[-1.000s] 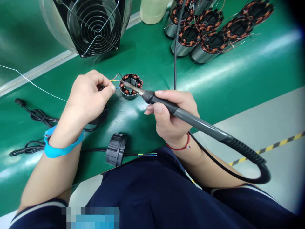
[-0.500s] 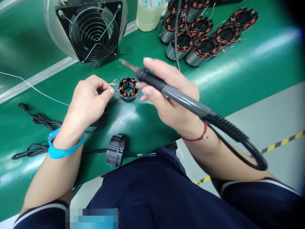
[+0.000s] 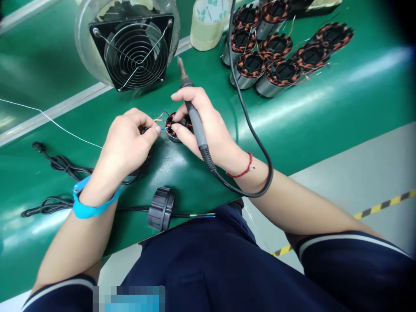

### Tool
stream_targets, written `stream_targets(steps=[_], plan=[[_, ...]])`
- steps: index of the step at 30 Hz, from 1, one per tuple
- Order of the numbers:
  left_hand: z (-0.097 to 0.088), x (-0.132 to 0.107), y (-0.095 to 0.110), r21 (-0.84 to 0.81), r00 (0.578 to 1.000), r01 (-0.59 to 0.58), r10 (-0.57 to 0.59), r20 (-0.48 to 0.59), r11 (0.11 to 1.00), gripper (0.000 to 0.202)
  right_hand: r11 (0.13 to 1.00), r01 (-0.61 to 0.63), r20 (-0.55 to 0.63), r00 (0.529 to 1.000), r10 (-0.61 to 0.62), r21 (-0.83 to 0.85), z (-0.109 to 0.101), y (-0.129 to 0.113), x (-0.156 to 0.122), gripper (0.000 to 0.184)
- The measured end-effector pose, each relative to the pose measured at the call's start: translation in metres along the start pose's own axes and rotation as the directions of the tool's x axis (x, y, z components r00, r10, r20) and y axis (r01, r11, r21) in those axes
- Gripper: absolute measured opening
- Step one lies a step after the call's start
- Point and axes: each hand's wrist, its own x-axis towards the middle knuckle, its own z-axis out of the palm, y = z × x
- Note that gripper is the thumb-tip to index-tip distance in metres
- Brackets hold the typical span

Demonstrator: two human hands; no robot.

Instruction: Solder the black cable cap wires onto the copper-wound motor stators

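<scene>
My left hand (image 3: 128, 138), wearing a blue wristband (image 3: 94, 208), pinches a thin blue wire (image 3: 164, 128) at the left side of a small motor stator (image 3: 173, 135). A yellow wire (image 3: 158, 120) shows just above the fingertips. My right hand (image 3: 212, 128) holds a soldering iron (image 3: 196, 125) across its fingers, the metal tip pointing up and away from the stator. The thumb and a finger of that same hand reach the stator, covering part of its copper windings. Whether they grip the blue wire's end is hard to see.
A fan (image 3: 138, 60) stands behind the hands, beside a tape roll (image 3: 208, 30). Several larger stators (image 3: 279, 78) sit at the back right. Coiled black cables (image 3: 61, 164) lie left; a black ribbed cap (image 3: 161, 209) on a cable is near the front edge. The iron's cord (image 3: 250, 115) loops over my right forearm.
My right hand has moved left and down onto the stator, turning the soldering iron more upright. The left hand keeps its pinch on the blue wire. The whole view has shifted slightly.
</scene>
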Motion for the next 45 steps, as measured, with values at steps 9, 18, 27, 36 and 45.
stream_targets(steps=[9,18,27,36,45], plan=[[0.001,0.0,-0.001,-0.009,1.0,0.005,-0.005,0.001,1.0,0.01,0.998,0.049,-0.055,0.997,-0.052,-0.05,0.014,0.003,-0.008,0.042],[0.001,-0.001,0.002,-0.013,1.0,0.01,-0.01,0.003,1.0,0.01,0.996,0.044,-0.075,0.996,-0.05,-0.076,0.021,0.005,-0.009,0.045],[-0.015,0.001,-0.02,-0.085,0.994,0.028,-0.018,0.108,0.996,0.03,0.997,-0.034,-0.092,0.995,0.041,0.075,0.016,0.009,-0.007,0.05],[-0.03,0.003,-0.03,-0.348,0.892,0.24,-0.065,0.447,0.906,0.026,0.971,-0.047,0.043,0.998,0.038,0.236,0.021,0.024,0.005,0.039],[-0.029,0.02,-0.028,-0.302,0.774,0.39,-0.132,0.619,0.87,0.033,0.929,-0.212,0.019,0.976,0.216,0.304,0.023,0.009,0.004,0.032]])
